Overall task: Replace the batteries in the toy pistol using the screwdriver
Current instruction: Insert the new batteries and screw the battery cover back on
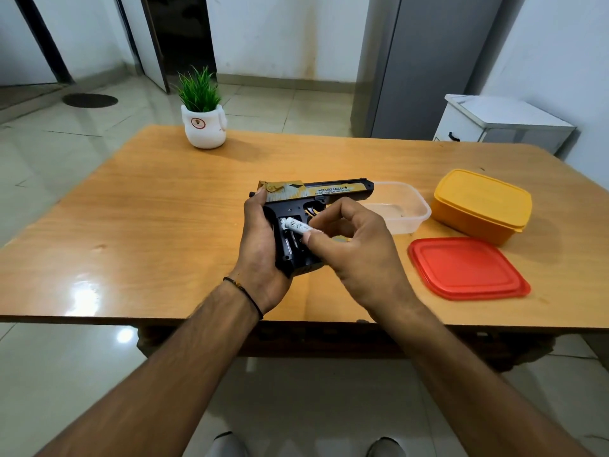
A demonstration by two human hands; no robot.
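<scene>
Two hands meet over the bench (131,225) in the head view. The left hand (260,245) wraps round the rear of the toy pistol (316,192). It holds the pistol over the bench with the barrel pointing right and the open battery compartment in the grip turned toward the camera. The right hand (356,255), just right of the pistol's grip, pinches a white battery (298,225) between thumb and fingertips. The battery lies tilted, its far end at the top of the compartment; whether it is seated cannot be told. Behind the pistol's muzzle stands a clear tub (412,206). Farther right of the pistol is a lidded yellow box (481,206). Right of the pistol and nearer the camera, a red lid (468,267) lies flat. Well behind and left of the pistol stands a potted plant (202,123).
</scene>
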